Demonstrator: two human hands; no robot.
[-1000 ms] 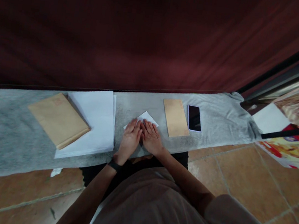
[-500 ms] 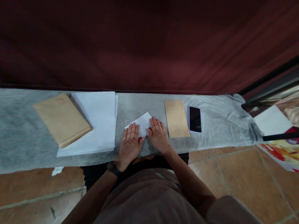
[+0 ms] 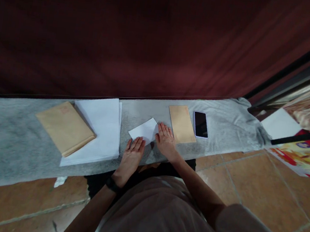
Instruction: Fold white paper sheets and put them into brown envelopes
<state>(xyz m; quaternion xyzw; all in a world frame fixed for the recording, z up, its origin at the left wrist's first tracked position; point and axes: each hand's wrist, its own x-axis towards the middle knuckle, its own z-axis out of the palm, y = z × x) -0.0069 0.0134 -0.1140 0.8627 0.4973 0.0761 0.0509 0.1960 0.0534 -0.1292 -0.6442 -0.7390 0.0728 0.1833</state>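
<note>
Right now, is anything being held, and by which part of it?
Nothing appears held: the left grip lies flat at the near edge of the small, angular white paper, the right grip flat at its right end.

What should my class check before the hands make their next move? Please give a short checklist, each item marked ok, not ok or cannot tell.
1. Small white paper resting on the grey cloth: ok.
2. Left hand at the paper's near edge, fingers extended: ok.
3. Right hand at the paper's right side, fingers extended: ok.
4. Phone away from both hands: ok, beyond the single brown envelope.
5. White sheets uncovered: not ok, the brown bundle lies partly over them.
6. Creases in the small paper sharp: cannot tell, too small to see.
</note>
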